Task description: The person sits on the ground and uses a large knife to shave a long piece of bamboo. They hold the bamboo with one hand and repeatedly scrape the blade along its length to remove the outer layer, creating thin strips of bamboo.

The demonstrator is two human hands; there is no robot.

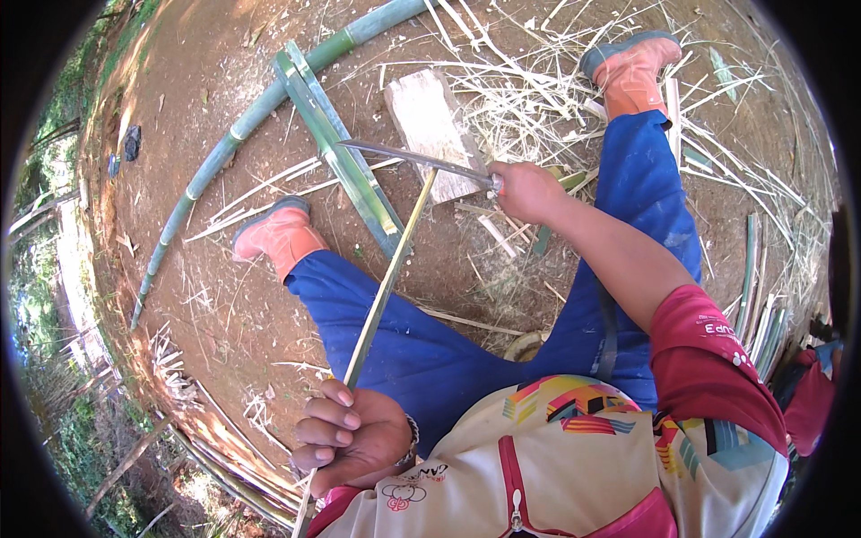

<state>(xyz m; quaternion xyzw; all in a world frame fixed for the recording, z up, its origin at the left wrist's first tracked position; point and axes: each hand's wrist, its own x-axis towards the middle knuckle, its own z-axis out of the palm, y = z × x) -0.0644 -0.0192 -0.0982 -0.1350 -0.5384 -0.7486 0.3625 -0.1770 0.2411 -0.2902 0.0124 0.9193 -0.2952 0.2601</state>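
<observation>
My left hand (363, 430) is closed around the lower part of a long, thin bamboo strip (380, 305). The strip slants up and away over my left thigh, and its far end meets the blade of a knife (404, 154). My right hand (529, 193) grips the knife by its handle, mostly hidden in the fist. The long blade points left, above a pale wooden block (426, 108) lying on the ground between my feet. Beyond the blade's tip lie split green bamboo pieces (359, 190).
A long green bamboo pole (235, 134) lies across the dirt, with the split pieces resting over it. Pale shavings (529, 99) are heaped near my right boot (632, 76). My left boot (282, 238) stands beside the split pieces. Another person's red sleeve (812, 403) shows at the right edge.
</observation>
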